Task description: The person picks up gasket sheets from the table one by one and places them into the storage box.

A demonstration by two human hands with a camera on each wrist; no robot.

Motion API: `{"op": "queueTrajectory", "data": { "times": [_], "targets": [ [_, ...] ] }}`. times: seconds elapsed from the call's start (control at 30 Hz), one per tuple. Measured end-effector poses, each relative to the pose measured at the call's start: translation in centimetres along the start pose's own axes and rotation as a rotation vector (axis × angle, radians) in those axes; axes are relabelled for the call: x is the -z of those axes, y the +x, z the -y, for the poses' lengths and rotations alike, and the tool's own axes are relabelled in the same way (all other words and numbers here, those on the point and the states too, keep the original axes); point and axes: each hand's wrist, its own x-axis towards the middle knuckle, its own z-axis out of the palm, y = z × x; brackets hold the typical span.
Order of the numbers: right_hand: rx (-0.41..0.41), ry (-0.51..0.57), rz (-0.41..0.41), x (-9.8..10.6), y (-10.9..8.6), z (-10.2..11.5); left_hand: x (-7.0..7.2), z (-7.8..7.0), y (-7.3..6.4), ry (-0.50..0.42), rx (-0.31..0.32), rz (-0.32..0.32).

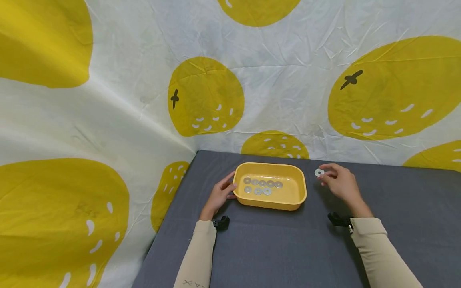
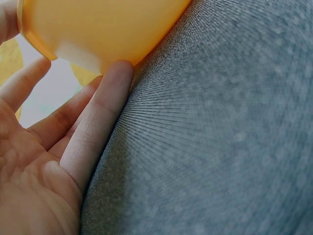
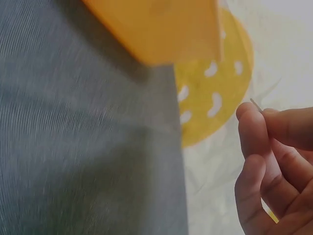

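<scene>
A yellow plastic tray (image 1: 293, 188) with rounded corners sits on the dark cloth, several flat metal washers (image 1: 270, 183) lying in two rows on its floor. My left hand (image 1: 218, 195) holds the tray's left end, thumb at the rim and other fingers against the outer wall; the left wrist view shows those fingers (image 2: 100, 115) nearly straight. Right of the tray and above the cloth, my right hand (image 1: 341, 183) pinches one washer (image 1: 318, 172) between thumb and fingertips. In the right wrist view that washer (image 3: 255, 104) appears edge-on, mostly hidden by the fingertips.
Dark grey cloth (image 1: 266, 248) covers the table. White fabric with yellow fruit shapes (image 1: 281, 92) hangs behind the table's back edge and along its left side. Each wrist wears a black strap device (image 1: 221, 223).
</scene>
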Motion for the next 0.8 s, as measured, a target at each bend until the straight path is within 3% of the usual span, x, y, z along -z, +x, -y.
{"op": "queueTrajectory", "data": {
  "times": [0.43,0.8],
  "targets": [
    [0.061,0.043,0.064,-1.2,-0.5,3.3,-0.1,-0.1,-0.1,-0.001,-0.002,0.006],
    [0.134,0.053,0.105,-3.7,-0.7,5.5,-0.1,-0.2,-0.1,-0.012,0.001,0.007]
  ]
}}
